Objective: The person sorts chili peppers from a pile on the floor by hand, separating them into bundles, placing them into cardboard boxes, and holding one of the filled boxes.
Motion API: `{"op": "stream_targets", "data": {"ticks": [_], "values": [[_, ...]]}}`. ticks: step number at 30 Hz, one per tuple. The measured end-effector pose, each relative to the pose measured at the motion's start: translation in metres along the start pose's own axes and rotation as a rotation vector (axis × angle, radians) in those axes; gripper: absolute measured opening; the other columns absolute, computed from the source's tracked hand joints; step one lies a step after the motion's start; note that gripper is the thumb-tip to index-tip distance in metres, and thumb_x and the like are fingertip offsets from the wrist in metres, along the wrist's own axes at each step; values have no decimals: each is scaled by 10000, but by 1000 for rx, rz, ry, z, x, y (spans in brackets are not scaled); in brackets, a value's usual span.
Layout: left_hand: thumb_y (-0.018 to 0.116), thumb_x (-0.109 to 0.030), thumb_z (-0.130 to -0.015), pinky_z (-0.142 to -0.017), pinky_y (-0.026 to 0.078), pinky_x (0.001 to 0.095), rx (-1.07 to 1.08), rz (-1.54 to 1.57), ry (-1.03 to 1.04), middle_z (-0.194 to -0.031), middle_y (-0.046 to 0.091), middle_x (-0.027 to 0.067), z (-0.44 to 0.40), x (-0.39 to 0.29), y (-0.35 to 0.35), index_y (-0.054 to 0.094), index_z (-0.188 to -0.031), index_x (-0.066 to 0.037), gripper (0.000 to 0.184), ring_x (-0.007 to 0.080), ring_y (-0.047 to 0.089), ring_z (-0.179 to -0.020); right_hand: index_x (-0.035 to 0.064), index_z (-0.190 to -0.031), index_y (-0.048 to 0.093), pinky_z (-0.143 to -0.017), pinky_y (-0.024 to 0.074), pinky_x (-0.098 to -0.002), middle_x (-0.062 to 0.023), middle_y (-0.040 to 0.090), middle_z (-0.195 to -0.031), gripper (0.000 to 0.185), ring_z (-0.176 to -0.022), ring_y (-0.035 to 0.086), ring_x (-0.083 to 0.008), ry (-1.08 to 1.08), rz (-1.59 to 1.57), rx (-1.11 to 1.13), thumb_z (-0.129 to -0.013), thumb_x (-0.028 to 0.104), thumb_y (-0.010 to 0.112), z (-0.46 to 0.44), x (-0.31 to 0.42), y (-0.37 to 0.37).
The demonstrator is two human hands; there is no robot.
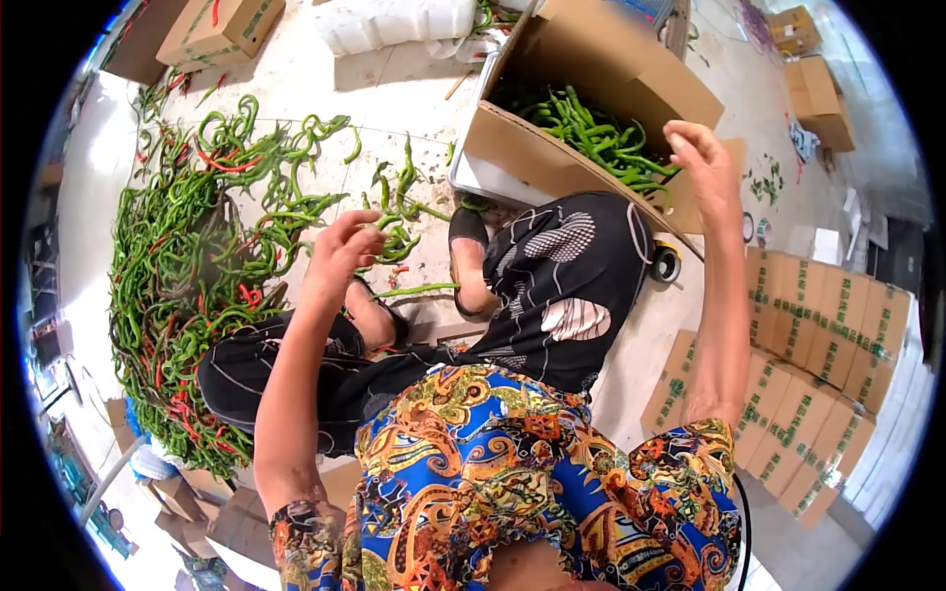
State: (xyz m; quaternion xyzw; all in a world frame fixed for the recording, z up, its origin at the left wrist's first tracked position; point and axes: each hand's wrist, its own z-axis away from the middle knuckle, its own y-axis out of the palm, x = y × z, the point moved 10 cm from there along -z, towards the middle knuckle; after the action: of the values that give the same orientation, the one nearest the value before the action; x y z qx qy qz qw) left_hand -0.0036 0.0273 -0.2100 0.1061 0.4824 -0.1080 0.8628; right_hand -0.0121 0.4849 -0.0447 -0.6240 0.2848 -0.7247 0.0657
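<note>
My left hand (345, 250) is raised over the floor beside loose green chili peppers (396, 241), its fingers loosely bent and apart with nothing visible in them. To its left spreads a large heap of long green chilies (163, 256) with some red ones mixed in. My right hand (706, 163) hovers by the right edge of an open cardboard box (537, 148), its fingers loosely bent and slightly apart; I see nothing in it. Inside the box lie many green chili peppers (586, 128). A single long green chili (422, 291) lies between my feet.
A roll of tape (667, 264) rests right of my knee. Stacked flat cardboard boxes (808, 355) with green print stand at the right. A closed carton (219, 32) and a white foam block (394, 22) sit at the back; small boxes (820, 98) are far right.
</note>
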Motion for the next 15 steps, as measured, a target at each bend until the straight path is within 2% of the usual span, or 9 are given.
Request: {"op": "stream_targets", "data": {"ticks": [2, 4, 6, 8, 10, 11, 13, 14, 15], "values": [[592, -174, -854, -650, 471, 253, 89, -400, -26, -778, 624, 53, -16, 10, 5, 605, -1088, 21, 305, 119, 577, -700, 27, -1071, 638, -842, 454, -266, -47, 659, -1023, 202, -964, 589, -106, -34, -123, -101, -905, 130, 587, 28, 51, 16], [637, -271, -801, -629, 500, 310, 17, -545, 4, -702, 662, 86, -45, 41, -35, 658, -1008, -12, 331, 176, 626, -618, 26, -1056, 634, -792, 465, -245, -62, 661, -998, 180, -957, 598, -99, -130, -189, -70, -924, 121, 556, 66, 104, 51], [642, -288, -757, -700, 524, 358, -246, -698, -34, -781, 691, 129, -52, 47, -86, 682, -999, -66, 330, 255, 672, -706, 9, -1013, 636, -741, 465, -220, -69, 660, -951, 147, -921, 602, -89, -174, -184, 74, -918, 90, 558, 107, 134, 103], [622, -267, -749, -768, 525, 418, -426, -866, -15, -835, 694, 170, -55, 62, -119, 695, -996, -122, 295, 332, 674, -797, 8, -961, 640, -697, 455, -202, -57, 655, -898, 104, -814, 584, -73, -120, -397, 364, -891, 72, 597, 138, 137, 183], [601, -229, -740, -792, 519, 442, -371, -968, -30, -857, 683, 196, -66, 82, -116, 708, -967, -134, 268, 364, 660, -831, 33, -945, 646, -664, 473, -241, -46, 623, -811, 105, -697, 561, -94, -84, -284, 561, -845, 66, 642, 160, 89, 263], [591, -211, -732, -793, 519, 445, -365, -960, -13, -865, 676, 205, -64, 85, -106, 715, -914, -123, 237, 374, 656, -827, 40, -975, 636, -669, 485, -279, -75, 617, -828, 151, -710, 583, -141, 26, -112, 695, -835, 94, 649, 171, 71, 302], [606, -222, -734, -762, 526, 429, -369, -949, 11, -825, 676, 186, -77, 116, -94, 714, -890, -110, 220, 353, 661, -787, 34, -997, 596, -740, 493, -425, -180, 615, -926, 239, -808, 611, -337, -90, -22, 716, -792, 135, 666, 192, 9, 372], [629, -244, -734, -735, 533, 409, -379, -956, 62, -787, 679, 165, -82, 126, -87, 712, -895, -106, 228, 331, 665, -748, 10, -973, 581, -792, 473, -459, -202, 597, -942, 246, -882, 581, -387, -214, 143, 734, -773, 129, 661, 200, -7, 394], [624, -236, -739, -733, 532, 412, -404, -922, 32, -787, 676, 171, -84, 139, -82, 711, -887, -104, 216, 336, 664, -752, 17, -977, 590, -802, 457, -452, -191, 596, -946, 286, -935, 567, -366, -257, 295, 716, -721, 104, 683, 211, -32, 412]]}}
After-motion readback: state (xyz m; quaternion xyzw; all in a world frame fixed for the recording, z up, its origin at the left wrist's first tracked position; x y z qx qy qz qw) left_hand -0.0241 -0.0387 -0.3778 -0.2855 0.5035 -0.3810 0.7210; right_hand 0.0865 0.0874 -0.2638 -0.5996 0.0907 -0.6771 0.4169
